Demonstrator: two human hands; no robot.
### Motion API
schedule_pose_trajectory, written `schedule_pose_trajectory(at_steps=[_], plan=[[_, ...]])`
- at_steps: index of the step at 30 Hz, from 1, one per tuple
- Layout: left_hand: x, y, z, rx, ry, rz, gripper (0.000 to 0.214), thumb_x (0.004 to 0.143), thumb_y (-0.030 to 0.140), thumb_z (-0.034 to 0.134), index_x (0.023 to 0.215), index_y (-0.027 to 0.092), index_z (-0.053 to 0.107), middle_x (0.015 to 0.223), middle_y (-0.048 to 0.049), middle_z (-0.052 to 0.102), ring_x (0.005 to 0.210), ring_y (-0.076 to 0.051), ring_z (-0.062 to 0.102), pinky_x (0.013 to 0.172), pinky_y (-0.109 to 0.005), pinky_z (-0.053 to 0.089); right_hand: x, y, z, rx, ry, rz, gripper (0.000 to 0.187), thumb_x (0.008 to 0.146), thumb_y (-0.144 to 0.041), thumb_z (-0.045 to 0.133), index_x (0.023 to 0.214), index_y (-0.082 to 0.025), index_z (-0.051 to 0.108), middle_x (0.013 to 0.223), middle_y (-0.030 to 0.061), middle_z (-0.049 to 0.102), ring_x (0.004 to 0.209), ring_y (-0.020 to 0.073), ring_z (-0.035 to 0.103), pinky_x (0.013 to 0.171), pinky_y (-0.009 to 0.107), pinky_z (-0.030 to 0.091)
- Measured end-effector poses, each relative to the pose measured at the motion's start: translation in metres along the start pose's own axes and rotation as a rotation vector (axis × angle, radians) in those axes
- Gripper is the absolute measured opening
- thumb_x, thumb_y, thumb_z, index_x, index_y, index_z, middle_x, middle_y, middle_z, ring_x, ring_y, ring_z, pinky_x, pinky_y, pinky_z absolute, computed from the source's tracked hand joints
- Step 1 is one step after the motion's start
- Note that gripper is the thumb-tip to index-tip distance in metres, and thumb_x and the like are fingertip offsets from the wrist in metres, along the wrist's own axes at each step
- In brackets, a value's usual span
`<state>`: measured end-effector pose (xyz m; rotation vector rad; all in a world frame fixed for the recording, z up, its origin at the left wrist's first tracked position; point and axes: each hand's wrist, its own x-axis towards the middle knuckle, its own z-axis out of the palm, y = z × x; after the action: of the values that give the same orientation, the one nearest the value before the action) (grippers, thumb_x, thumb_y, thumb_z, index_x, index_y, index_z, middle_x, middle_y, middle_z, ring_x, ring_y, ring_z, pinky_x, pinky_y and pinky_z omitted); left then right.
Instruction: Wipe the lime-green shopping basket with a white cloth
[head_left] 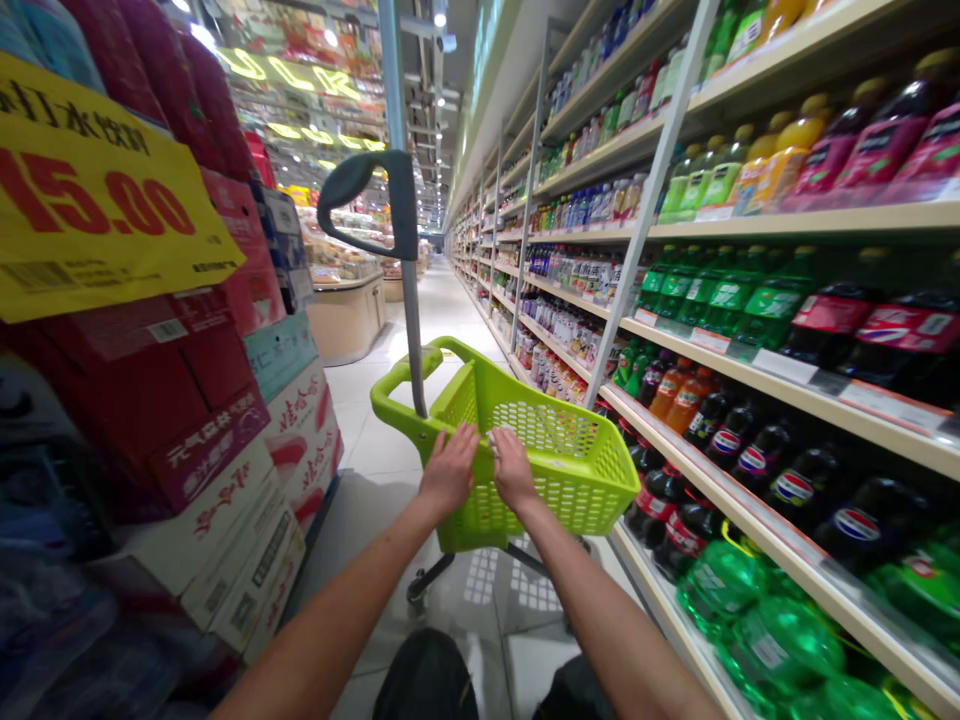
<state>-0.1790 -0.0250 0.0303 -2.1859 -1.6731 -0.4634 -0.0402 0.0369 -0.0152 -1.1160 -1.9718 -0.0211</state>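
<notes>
Head view: our left hand (451, 468) outstretched, gripping nothing visible; right hand (512, 470) curled, hold unclear, both at green basket (592, 495). Probably light, stiff plastic; we'd take grey handle (404, 205).

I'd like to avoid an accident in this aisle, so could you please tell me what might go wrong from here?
The green basket rides on wheels, so it could roll if the left hand and right hand press on its near side. Its right end looks close to the shelved bottles, so it might bump them. Stacked cartons stand to the left; a swerve could knock those.
</notes>
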Motion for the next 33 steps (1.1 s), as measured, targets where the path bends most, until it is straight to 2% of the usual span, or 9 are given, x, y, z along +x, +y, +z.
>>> schedule_pose_trajectory(at_steps=[3,8,12,16,18,22,25,29,33], plan=[[-0.007,-0.027,-0.013,0.075,0.167,-0.227,0.06,0.07,0.013,0.039,0.129,0.01,0.033,0.14,-0.0106,0.029,0.131,-0.022,0.017,0.107,-0.045,0.011,0.024,-0.047,0.017,0.054,-0.042,-0.038,0.046,0.077,-0.004,0.032,0.121,-0.01,0.047,0.127,0.0148,0.045,0.123,0.0226,0.033,0.099,0.042,0.027],[-0.018,-0.052,-0.006,0.11,0.146,-0.233,0.061,0.073,0.015,0.036,0.133,0.01,0.024,0.141,-0.0115,0.025,0.131,-0.019,0.019,0.107,-0.044,0.012,0.053,-0.099,0.029,0.038,-0.078,-0.112,0.037,0.087,-0.014,0.032,0.121,-0.014,0.046,0.128,0.0121,0.045,0.123,0.0227,0.031,0.099,0.043,0.025],[-0.027,-0.058,0.005,0.125,0.137,-0.216,0.063,0.072,0.009,0.034,0.134,0.01,0.023,0.142,-0.0114,0.022,0.131,-0.019,0.018,0.107,-0.047,0.01,0.036,-0.068,0.01,-0.134,-0.137,-0.188,0.035,0.083,-0.009,0.036,0.114,-0.015,0.051,0.118,0.0108,0.053,0.112,0.0215,0.042,0.094,0.036,0.031],[-0.022,-0.049,0.005,0.135,0.108,-0.094,0.059,0.074,0.008,0.032,0.133,0.009,0.026,0.142,-0.0116,0.021,0.132,-0.02,0.015,0.107,-0.047,0.012,0.016,-0.02,-0.01,-0.267,-0.118,-0.036,0.033,0.079,-0.005,0.035,0.101,-0.011,0.058,0.1,0.015,0.059,0.099,0.0234,0.049,0.085,0.036,0.036],[-0.013,-0.039,0.003,0.135,0.081,-0.037,0.055,0.077,0.011,0.031,0.132,0.007,0.027,0.142,-0.0124,0.022,0.132,-0.02,0.015,0.106,-0.047,0.014,0.017,-0.018,-0.005,-0.232,-0.098,-0.086,0.035,0.079,-0.005,0.034,0.104,-0.011,0.057,0.105,0.0151,0.058,0.102,0.0234,0.047,0.087,0.036,0.035],[0.001,-0.026,0.002,0.134,0.006,-0.064,0.046,0.084,0.016,0.025,0.128,0.007,0.034,0.138,-0.0122,0.031,0.13,-0.024,0.019,0.105,-0.05,0.015,0.019,-0.031,0.011,-0.18,-0.072,-0.207,0.039,0.078,-0.004,0.033,0.111,-0.009,0.054,0.118,0.0164,0.052,0.113,0.024,0.041,0.093,0.037,0.03],[0.0,-0.028,0.0,0.152,-0.018,-0.049,0.047,0.084,0.018,0.027,0.129,0.006,0.031,0.139,-0.0129,0.029,0.131,-0.024,0.019,0.104,-0.052,0.015,0.002,-0.007,-0.002,-0.24,-0.104,-0.211,0.034,0.079,-0.008,0.036,0.105,-0.009,0.057,0.114,0.0147,0.056,0.108,0.0238,0.045,0.089,0.035,0.033],[-0.002,-0.022,0.001,0.187,-0.034,-0.039,0.049,0.081,0.017,0.033,0.129,0.004,0.031,0.139,-0.0153,0.028,0.13,-0.026,0.019,0.103,-0.053,0.016,-0.018,0.035,-0.029,-0.393,-0.031,-0.032,0.028,0.077,-0.011,0.04,0.096,-0.013,0.06,0.103,0.0114,0.061,0.092,0.0238,0.053,0.079,0.037,0.037],[0.004,0.005,0.014,0.19,-0.039,0.058,0.046,0.082,0.019,0.032,0.127,0.007,0.035,0.138,-0.0132,0.033,0.129,-0.024,0.023,0.103,-0.053,0.017,-0.009,0.017,-0.019,-0.346,0.025,-0.088,0.033,0.076,-0.009,0.037,0.102,-0.009,0.058,0.102,0.0134,0.06,0.095,0.0214,0.052,0.081,0.032,0.038]])
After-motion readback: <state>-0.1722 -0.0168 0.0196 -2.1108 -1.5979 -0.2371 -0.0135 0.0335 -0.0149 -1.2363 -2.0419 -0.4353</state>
